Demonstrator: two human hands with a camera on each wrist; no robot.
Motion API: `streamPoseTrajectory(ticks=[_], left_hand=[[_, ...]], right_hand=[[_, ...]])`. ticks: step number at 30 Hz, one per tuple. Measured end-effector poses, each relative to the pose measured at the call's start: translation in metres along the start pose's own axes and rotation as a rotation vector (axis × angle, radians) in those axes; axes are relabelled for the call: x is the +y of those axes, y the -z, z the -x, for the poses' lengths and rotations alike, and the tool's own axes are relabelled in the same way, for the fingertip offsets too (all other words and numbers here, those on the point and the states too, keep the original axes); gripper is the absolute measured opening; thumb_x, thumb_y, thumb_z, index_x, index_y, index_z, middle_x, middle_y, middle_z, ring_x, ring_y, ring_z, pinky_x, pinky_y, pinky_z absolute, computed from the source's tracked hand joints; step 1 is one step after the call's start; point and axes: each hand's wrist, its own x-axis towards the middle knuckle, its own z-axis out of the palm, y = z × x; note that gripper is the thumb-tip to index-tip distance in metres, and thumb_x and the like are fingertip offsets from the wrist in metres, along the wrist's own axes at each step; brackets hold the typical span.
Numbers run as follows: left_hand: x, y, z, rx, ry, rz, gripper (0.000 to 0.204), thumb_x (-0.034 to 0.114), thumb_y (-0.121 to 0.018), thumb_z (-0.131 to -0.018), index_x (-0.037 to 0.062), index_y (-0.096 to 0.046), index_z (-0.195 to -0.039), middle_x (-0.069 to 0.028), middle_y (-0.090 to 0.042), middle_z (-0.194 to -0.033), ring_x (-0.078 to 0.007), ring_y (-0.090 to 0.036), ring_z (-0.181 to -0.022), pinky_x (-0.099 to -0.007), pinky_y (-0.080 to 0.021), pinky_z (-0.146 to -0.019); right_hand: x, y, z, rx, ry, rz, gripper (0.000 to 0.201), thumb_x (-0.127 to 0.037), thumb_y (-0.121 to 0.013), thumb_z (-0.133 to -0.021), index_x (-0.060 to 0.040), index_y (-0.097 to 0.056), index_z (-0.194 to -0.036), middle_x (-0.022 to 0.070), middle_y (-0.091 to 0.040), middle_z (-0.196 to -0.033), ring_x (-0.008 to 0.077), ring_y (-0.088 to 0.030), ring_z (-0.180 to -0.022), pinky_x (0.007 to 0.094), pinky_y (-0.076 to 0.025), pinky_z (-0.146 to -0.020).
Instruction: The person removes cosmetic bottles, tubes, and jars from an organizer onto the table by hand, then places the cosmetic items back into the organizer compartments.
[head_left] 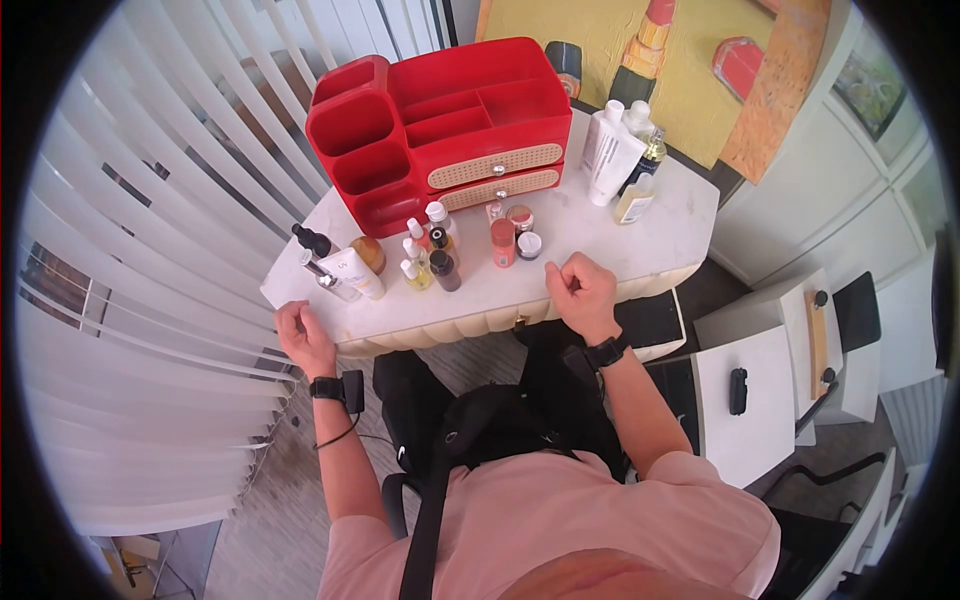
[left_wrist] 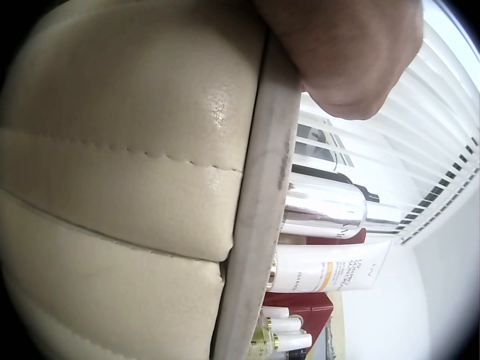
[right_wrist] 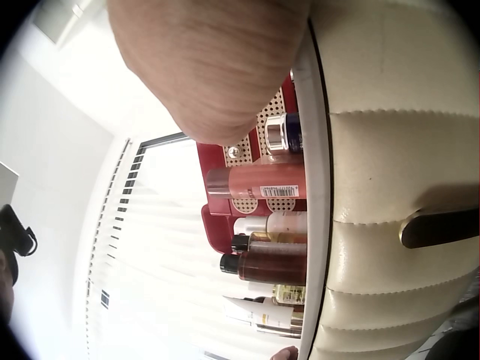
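My left hand (head_left: 305, 335) rests at the left front edge of the white tabletop, fingers curled, holding nothing. Nearest to it stand a white sunscreen tube (head_left: 353, 273), a silver bottle (left_wrist: 326, 207) and a black-capped dropper bottle (head_left: 311, 241). My right hand (head_left: 585, 295) also has curled fingers and nothing in it; it lies on the front edge, right of the middle. Close by are a small white-lidded jar (head_left: 529, 245) and a pink bottle (head_left: 502, 243). Between the hands, several small bottles, among them a dark one (head_left: 445, 270), stand in a cluster.
A red cosmetics organizer (head_left: 487, 140) with open compartments and two woven-front drawers stands at the back. White tubes (head_left: 616, 165) and a pale yellow bottle (head_left: 635, 200) are to its right. Blinds (head_left: 150, 300) hang at the left. A padded cream front (left_wrist: 120, 172) runs below the tabletop.
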Motion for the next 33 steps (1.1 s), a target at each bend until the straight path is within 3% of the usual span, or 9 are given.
streamPoseTrajectory(ticks=[7,9,12,20,31,33], left_hand=[[-0.0026,-0.0004,0.0002,0.003,0.007,0.021,0.01,0.002,-0.059,-0.097,0.0019,-0.069,-0.101,-0.0111,-0.067,-0.104,-0.023,-0.064,-0.091,-0.0329,-0.052,-0.081],[-0.0014,-0.0002,0.0003,0.001,0.009,0.026,0.01,0.002,-0.059,-0.097,0.0018,-0.069,-0.101,-0.0112,-0.067,-0.104,-0.0229,-0.064,-0.091,-0.0329,-0.052,-0.081],[-0.0023,-0.0004,0.0004,0.002,0.011,0.034,0.01,0.002,-0.059,-0.097,0.0017,-0.069,-0.101,-0.0112,-0.067,-0.104,-0.0228,-0.064,-0.091,-0.0329,-0.052,-0.081],[-0.0043,-0.0006,0.0006,-0.002,0.01,0.034,0.01,0.006,-0.061,-0.1,0.0012,-0.07,-0.102,-0.0084,-0.067,-0.103,-0.0183,-0.063,-0.09,-0.0306,-0.051,-0.082],[-0.0011,-0.0006,-0.0002,0.005,0.001,0.033,0.01,0.002,-0.059,-0.097,0.002,-0.068,-0.101,-0.0111,-0.067,-0.103,-0.0231,-0.065,-0.091,-0.0327,-0.052,-0.082],[-0.002,-0.0004,-0.0003,0.003,-0.003,0.03,0.01,0.002,-0.06,-0.097,0.0021,-0.069,-0.101,-0.0112,-0.067,-0.103,-0.0232,-0.065,-0.091,-0.0328,-0.052,-0.082]], right_hand=[[0.0003,-0.0006,-0.0001,0.001,0.006,0.013,0.036,-0.008,-0.08,-0.088,-0.0077,-0.05,-0.069,0.0064,-0.052,-0.056,0.0213,-0.053,-0.046,0.0339,-0.041,-0.047],[0.0016,-0.0022,0.0004,0.019,0.015,-0.014,0.038,-0.009,-0.079,-0.091,-0.007,-0.048,-0.069,0.004,-0.047,-0.055,0.0135,-0.045,-0.047,0.0305,-0.036,-0.047],[0.0011,-0.002,0.0005,0.016,0.01,-0.017,0.038,-0.009,-0.079,-0.091,-0.0067,-0.048,-0.07,0.004,-0.047,-0.055,0.0132,-0.044,-0.047,0.0304,-0.036,-0.047],[0.0027,-0.0025,0.0012,0.012,0.005,-0.02,0.037,-0.009,-0.079,-0.091,-0.0065,-0.049,-0.07,0.0044,-0.047,-0.056,0.0134,-0.044,-0.048,0.0303,-0.036,-0.047],[0.0014,-0.002,0.0006,0.016,0.021,-0.017,0.037,-0.007,-0.079,-0.091,-0.0067,-0.048,-0.07,0.0042,-0.048,-0.057,0.0136,-0.044,-0.047,0.0302,-0.035,-0.047],[0.0002,-0.0013,0.0,0.01,0.0,0.004,0.036,-0.007,-0.08,-0.088,-0.0077,-0.049,-0.069,0.0055,-0.051,-0.056,0.0201,-0.051,-0.046,0.0334,-0.04,-0.046]])
